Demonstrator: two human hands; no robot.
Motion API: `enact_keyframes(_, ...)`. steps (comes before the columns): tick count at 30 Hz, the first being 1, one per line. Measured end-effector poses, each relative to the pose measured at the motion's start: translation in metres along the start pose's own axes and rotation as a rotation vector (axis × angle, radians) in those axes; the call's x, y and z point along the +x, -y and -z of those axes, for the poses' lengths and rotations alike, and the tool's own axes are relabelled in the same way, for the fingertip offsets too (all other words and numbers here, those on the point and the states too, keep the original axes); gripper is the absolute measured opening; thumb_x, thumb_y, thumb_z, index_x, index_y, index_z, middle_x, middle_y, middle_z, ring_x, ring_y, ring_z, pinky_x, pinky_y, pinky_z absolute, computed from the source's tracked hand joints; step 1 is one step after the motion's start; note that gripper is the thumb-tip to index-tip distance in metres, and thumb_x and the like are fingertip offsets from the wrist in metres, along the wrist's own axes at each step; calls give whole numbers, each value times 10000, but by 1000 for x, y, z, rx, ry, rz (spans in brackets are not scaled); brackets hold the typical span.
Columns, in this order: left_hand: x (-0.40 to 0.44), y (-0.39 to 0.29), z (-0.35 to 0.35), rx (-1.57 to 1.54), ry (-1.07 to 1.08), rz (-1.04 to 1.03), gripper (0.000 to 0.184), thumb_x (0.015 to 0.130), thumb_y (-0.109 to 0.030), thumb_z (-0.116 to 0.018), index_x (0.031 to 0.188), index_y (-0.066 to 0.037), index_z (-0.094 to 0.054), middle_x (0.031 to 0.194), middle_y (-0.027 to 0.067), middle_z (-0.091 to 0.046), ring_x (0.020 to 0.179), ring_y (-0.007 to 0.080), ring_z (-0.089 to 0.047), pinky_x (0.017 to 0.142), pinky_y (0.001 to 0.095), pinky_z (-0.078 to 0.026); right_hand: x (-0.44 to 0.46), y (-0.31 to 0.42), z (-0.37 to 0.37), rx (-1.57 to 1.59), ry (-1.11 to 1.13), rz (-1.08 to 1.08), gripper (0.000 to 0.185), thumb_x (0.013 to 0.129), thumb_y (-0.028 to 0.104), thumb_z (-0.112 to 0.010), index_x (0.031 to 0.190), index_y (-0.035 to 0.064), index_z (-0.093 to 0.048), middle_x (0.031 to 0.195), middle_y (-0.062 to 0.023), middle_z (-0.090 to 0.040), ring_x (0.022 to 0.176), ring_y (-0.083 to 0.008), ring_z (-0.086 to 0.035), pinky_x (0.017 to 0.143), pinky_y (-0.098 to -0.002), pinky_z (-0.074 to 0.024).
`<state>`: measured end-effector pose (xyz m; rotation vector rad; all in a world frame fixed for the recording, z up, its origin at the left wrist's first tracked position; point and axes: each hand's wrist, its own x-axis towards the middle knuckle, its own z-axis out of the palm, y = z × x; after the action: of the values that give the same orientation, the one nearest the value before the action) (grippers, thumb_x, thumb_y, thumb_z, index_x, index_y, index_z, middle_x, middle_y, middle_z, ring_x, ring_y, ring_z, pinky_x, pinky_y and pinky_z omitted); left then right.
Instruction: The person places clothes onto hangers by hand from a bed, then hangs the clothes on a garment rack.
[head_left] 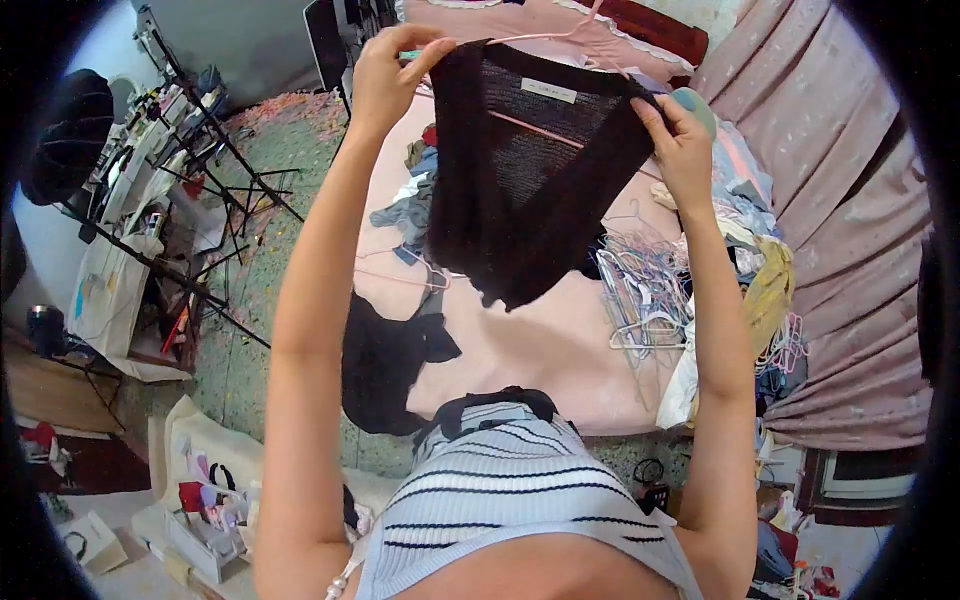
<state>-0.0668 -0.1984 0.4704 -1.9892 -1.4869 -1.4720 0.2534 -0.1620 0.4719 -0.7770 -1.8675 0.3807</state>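
Held up in front of me above the bed is a dark knit V-neck vest (465, 200), with a white label inside its back neck. A pink hanger (548, 38) is in the vest, its hook pointing up and its lower bar visible through the neck opening. My left hand (392, 75) pinches the vest at one shoulder. At the other shoulder, my right hand (684, 145) grips the knit, thumb in front. Both hands are closed, and the fingertips behind the fabric are partly hidden. The vest's lower edge hangs clear of the sheet.
On the pink bed (530, 370), a tangle of hangers (650, 290) lies right, with piled clothes (770, 270) beyond it. A black garment (385, 365) drapes over the left edge. Tripods (215, 170) stand on the left floor; a pink curtain (830, 200) hangs right.
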Motion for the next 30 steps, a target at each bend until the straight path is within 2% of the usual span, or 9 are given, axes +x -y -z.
enact_keyframes(2, -14, 13, -15, -463, -296, 159, 439, 813, -323, -637, 1119, -29, -527, 956, 124, -612, 896, 180, -569, 728, 311, -447, 6, -1, 4, 16, -7, 32, 221, 833, 214, -611, 921, 12, -630, 671, -37, -592, 637, -51, -494, 584, -214, -403)
enact_keyframes(3, -26, 5, -14, -652, -253, 286, 553, 821, -285, -635, 1235, -14, -388, 1094, 142, -547, 976, 179, -529, 816, 299, -429, 8, -3, 9, 8, 22, 5, 232, 837, 213, -610, 927, 0, -634, 697, 5, -607, 655, -47, -504, 599, -204, -404)
enact_keyframes(4, -39, 12, -26, -885, -262, 310, 520, 805, -256, -654, 1204, -15, -424, 1093, 122, -544, 972, 166, -531, 835, 276, -426, 10, -5, 11, 9, 24, 5, 232, 837, 213, -610, 927, 0, -634, 697, 5, -607, 655, -47, -504, 599, -204, -404)
enact_keyframes(6, -59, -20, -22, -735, 81, 414, 667, 835, -368, -577, 1320, -14, -286, 1206, 118, -491, 1065, 207, -501, 888, 335, -408, 18, -13, 15, 130, 25, -16, 241, 842, 219, -610, 912, -10, -639, 730, 33, -613, 666, -41, -499, 602, -200, -401)
enact_keyframes(10, -123, -14, -79, -802, 732, 576, 633, 746, -285, -702, 1236, 6, -428, 1190, 111, -511, 1035, 196, -506, 905, 313, -396, 35, -23, 27, 180, -68, -73, 249, 836, 243, -623, 887, 1, -653, 700, 59, -548, 635, -31, -450, 557, -183, -357)
enact_keyframes(14, -159, -13, -95, -837, 708, 639, 570, 743, -286, -712, 1176, 18, -499, 1106, 92, -569, 1009, 176, -524, 897, 299, -402, 52, -44, 57, 114, -173, -255, 247, 820, 290, -642, 868, 52, -680, 637, 91, -498, 545, -13, -367, 489, -178, -265)
enact_keyframes(16, -185, 13, -107, -939, 798, 828, 589, 753, -377, -683, 1131, 48, -530, 1047, 97, -600, 954, 178, -550, 837, 298, -437, 50, -45, 62, 150, -217, -254, 231, 813, 318, -651, 870, 96, -676, 551, 109, -437, 438, 1, -285, 408, -186, -179)
enact_keyframes(20, -188, 2, -83, -1178, 560, 1173, 508, 818, -375, -613, 1147, 2, -523, 1102, 109, -583, 936, 188, -588, 780, 315, -484, 45, -78, 75, 23, -179, -450, 254, 814, 338, -641, 885, 97, -675, 537, 97, -430, 398, -6, -293, 380, -185, -190)
enact_keyframes(30, -245, 23, -48, -1598, 253, 1547, 466, 850, -387, -561, 1121, -8, -546, 1045, 133, -609, 927, 214, -604, 827, 335, -486, 38, -114, -19, 203, -4, -595, 286, 791, 354, -663, 845, 73, -662, 532, 71, -453, 388, -25, -332, 368, -195, -223)
